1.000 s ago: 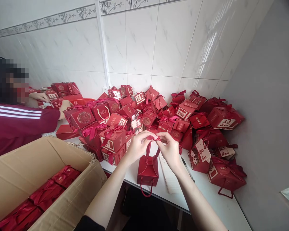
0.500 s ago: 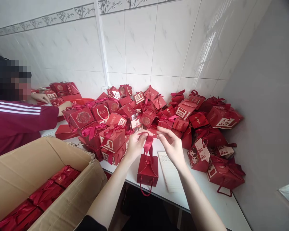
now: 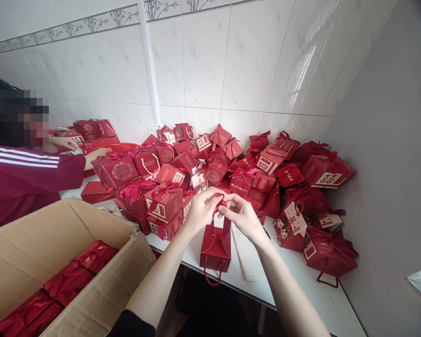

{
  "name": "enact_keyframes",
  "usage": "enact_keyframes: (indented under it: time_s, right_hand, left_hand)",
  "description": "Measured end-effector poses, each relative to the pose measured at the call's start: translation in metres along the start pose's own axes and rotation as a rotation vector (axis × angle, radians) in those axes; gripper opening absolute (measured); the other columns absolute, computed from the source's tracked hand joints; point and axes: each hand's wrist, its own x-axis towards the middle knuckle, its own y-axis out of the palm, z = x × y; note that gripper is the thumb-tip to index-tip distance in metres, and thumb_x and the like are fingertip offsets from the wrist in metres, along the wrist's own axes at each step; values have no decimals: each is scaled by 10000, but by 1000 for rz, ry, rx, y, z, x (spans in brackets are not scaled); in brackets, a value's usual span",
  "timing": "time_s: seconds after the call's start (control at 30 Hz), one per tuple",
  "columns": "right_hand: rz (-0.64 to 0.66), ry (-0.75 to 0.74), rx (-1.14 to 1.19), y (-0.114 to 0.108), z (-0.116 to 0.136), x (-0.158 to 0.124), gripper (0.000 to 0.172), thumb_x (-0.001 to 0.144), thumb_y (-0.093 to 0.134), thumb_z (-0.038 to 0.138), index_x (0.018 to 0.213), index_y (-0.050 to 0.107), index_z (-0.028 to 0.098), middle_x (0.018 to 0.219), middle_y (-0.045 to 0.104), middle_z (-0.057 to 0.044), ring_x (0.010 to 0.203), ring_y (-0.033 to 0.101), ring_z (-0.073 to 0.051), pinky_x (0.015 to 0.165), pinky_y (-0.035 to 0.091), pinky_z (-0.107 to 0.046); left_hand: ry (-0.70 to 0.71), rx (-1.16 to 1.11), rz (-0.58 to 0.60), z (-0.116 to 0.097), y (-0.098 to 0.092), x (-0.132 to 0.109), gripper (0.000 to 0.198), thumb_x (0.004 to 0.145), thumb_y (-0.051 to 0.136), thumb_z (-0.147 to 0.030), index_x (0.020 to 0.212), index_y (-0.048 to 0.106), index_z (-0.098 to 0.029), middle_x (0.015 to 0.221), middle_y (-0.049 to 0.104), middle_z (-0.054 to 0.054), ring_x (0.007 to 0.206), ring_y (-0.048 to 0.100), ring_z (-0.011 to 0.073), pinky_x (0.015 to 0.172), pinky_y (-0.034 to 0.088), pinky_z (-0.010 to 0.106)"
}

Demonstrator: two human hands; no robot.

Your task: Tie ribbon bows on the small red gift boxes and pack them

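Note:
A red gift box (image 3: 215, 245) with a twisted cord handle stands on the white table close to its front edge. From its top a dark red ribbon (image 3: 214, 219) rises to my fingers. My left hand (image 3: 204, 208) is closed in a pinch on the ribbon above the box. Close against it, my right hand (image 3: 241, 216) also pinches the ribbon, with thumb and fingertips together. The fingers partly hide where the ribbon crosses. Under my right forearm lies a lined notepad (image 3: 247, 260) with handwriting on it.
Red gift boxes (image 3: 163, 203) are heaped along the wall behind my hands and to the right. An open cardboard carton (image 3: 133, 262) at the left holds more red boxes. A co-worker in a maroon sleeve (image 3: 56, 171) handles things at the far left.
My right hand has come left and slightly down to meet my left hand at the ribbon. The ribbon's hanging tail is now gathered between my fingers. The box stays put.

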Motion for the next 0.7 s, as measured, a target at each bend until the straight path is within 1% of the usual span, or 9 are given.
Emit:
enact_keyframes:
  time_s: [0.07,0.13,0.2,0.3,0.47,0.57,0.63,0.7]
  right_hand:
    - [-54,-41,-149,0,1,-1,200,739,592,353,830,519,191,595,527,42,563,533,-128,572,423,-257]
    - [-119,-97,-361,1,2,-3,94,745,549,277,780,522,194,593,493,50,553,489,-113,564,398,-239]
    - [-158,-149,-521,2,3,-5,40,745,521,226,768,525,193,606,486,50,550,459,-104,559,382,-225]
    - [-171,-179,-603,2,2,-7,58,768,497,225,792,535,187,611,509,41,539,460,-106,544,381,-219]
    - [-174,-211,-648,-4,3,-9,92,799,469,239,791,545,187,641,585,4,579,541,-132,575,423,-233]
    - [-247,-243,-712,-8,2,-10,91,779,478,232,818,548,188,611,564,16,551,539,-131,549,422,-226]
    - [-315,-250,-796,-8,-1,-9,145,770,478,236,887,546,186,588,544,29,517,529,-134,521,416,-226]
    - [-368,-263,-872,-7,-6,-8,225,780,456,236,983,536,180,610,571,21,517,550,-144,512,422,-234]
  left_hand:
    - [21,-23,16,0,0,-1,203,872,486,-275,803,641,-162,843,649,49,833,615,154,759,487,244]
    - [38,-52,25,2,-1,-1,196,869,493,-271,812,645,-161,852,653,52,837,620,155,764,493,249]
    - [52,-70,23,3,0,-2,187,868,499,-266,825,648,-161,859,658,55,837,624,155,767,498,254]
    - [61,-76,16,5,0,-3,185,870,497,-254,823,653,-166,860,664,54,836,627,153,766,501,255]
    - [42,-64,20,6,-1,-4,192,874,491,-248,831,660,-169,848,655,51,831,621,150,744,498,242]
    - [19,-63,43,7,-1,-5,184,868,496,-234,848,667,-169,861,649,53,794,612,141,715,496,234]
    - [23,-66,55,7,1,-6,176,862,499,-219,855,669,-170,889,651,59,803,607,142,731,494,238]
    - [38,-75,44,7,3,-6,173,859,499,-212,851,667,-172,908,655,63,859,606,153,787,487,253]
